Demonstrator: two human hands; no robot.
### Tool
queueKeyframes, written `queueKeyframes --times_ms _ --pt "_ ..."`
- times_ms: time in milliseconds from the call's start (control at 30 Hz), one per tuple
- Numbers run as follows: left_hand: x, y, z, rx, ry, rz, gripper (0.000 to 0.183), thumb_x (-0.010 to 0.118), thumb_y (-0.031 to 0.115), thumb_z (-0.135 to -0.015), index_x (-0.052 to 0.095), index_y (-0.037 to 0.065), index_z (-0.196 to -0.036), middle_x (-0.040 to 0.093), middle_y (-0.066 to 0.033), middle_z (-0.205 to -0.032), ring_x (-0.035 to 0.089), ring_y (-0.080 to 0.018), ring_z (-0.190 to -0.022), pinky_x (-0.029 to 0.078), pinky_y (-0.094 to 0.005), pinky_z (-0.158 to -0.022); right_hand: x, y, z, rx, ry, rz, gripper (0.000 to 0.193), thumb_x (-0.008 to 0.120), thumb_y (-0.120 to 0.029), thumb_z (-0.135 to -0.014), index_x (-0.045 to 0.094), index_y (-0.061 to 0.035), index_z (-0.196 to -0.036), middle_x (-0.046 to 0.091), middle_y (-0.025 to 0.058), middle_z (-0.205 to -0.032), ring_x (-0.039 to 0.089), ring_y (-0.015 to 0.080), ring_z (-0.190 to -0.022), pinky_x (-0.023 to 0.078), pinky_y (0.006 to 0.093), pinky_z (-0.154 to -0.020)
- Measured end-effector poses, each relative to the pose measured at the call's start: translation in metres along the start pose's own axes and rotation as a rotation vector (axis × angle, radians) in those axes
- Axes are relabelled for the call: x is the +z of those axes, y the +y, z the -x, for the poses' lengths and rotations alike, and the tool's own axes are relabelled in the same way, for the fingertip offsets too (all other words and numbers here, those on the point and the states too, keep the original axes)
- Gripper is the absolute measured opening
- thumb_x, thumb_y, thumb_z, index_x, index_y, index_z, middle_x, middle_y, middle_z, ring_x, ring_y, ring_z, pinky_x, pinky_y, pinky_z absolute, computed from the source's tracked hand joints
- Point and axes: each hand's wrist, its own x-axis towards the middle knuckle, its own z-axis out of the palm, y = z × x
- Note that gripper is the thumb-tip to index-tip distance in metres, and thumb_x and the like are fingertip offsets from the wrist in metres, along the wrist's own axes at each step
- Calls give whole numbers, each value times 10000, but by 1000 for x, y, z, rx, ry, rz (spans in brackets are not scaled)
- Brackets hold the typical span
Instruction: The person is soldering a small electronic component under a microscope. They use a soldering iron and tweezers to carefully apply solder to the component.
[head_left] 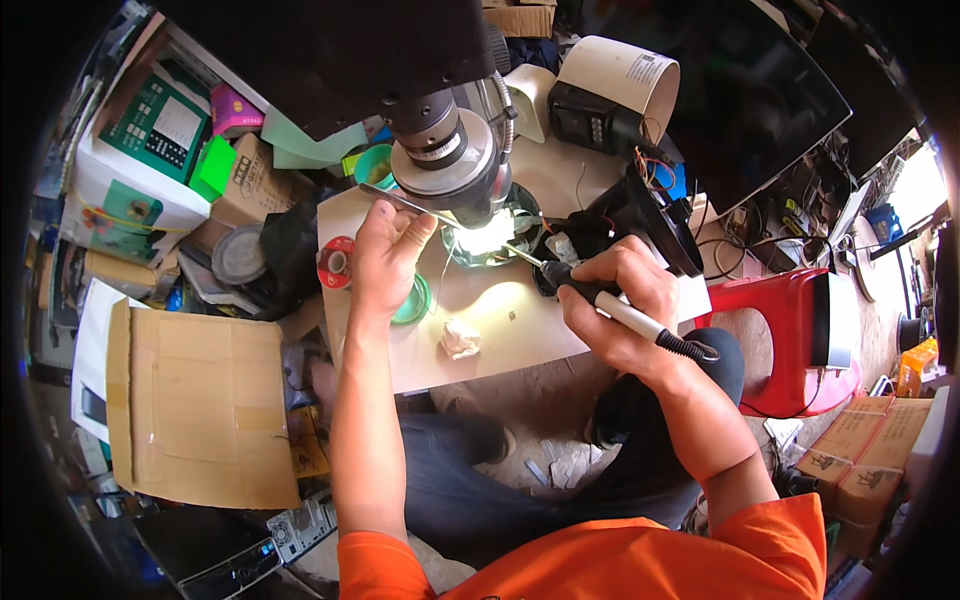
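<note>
The right hand [628, 290] has its grip closed round one soldering iron [632, 318], white-handled, its tip pointing far left into a bright spot [485, 237] where glare hides what lies there. The left hand [385, 250] pinches one slim metal tool [402, 203] between thumb and finger, its end leading toward the same light. One microscope [445, 145] stands directly over that spot. Two round green tubs sit near the left hand: the near tub [424, 303], partly behind the wrist, whose contents I cannot make out, and the far tub [364, 163], with something yellowish-brown inside. To their left is one red spool [328, 266]; nearer, between the forearms, lies one crumpled white tissue [460, 340], with one small dark chip [512, 315] to its right. All these rest on a pale worktop [420, 375]. On its far right side are one round black housing [660, 225] and, beyond, one cream cylinder [610, 75] lying tipped over. Farther right, one red stool [762, 295] carries one white box [842, 320]. Near left stands one large brown carton [205, 410], its inside out of sight.
</note>
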Motion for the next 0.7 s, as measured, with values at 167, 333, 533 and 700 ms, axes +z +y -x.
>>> queueKeyframes --times_ms 167,333,533,700 --pt "1 -2 4 2 18 -43 279 632 94 -1033 530 -28 -1262 709 -106 -1143 650 -138 -1029 487 -282 -939 -1 1 -2 -20 4 8 214 787 3 -690 685 -31 -875 667 94 -778 611 291 -687 516 377 -624" --pt "4 -4 5 -4 52 -14 229 627 83 -1032 541 -12 -1221 704 -94 -1099 651 -135 -987 502 -278 -915 -9 -18 -5 195 -70 -38 213 789 -17 -733 696 -30 -925 673 93 -781 636 290 -716 527 382 -649" --pt "5 -3 7 -39 72 -32 189 626 73 -1030 560 4 -1193 675 -78 -1093 635 -125 -952 502 -269 -900 -10 -15 -3 103 -20 52 205 806 -43 -763 694 -11 -932 675 101 -773 638 265 -669 522 353 -595" --pt "5 -3 8 -31 61 -27 180 629 67 -1027 569 6 -1185 676 -82 -1107 645 -127 -977 502 -270 -907 -3 -15 -1 156 14 34 196 806 -38 -767 689 -8 -921 683 93 -776 626 249 -649 512 334 -575"
